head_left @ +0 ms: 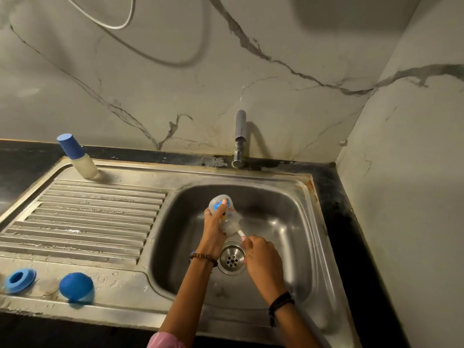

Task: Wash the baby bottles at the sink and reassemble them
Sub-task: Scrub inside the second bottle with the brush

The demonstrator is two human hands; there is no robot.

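Note:
Over the steel sink basin (283, 207) my left hand (213, 227) grips a clear baby bottle (224, 209) with a blue and red print, its base pointing away and its mouth toward me. My right hand (261, 257) holds the white handle of a bottle brush (241, 233), whose head is inside the bottle's mouth. A second bottle (77, 156) with a blue cap stands at the back left of the drainboard. A blue screw ring (18, 280) and a blue dome cap (76, 287) lie on the sink's front left ledge.
A chrome tap (239, 139) stands behind the basin; no water is seen running. The drain (232, 258) lies under my hands. A ribbed drainboard (88, 219) fills the left. A marble wall closes the back and right; a dark counter (339, 204) borders the sink.

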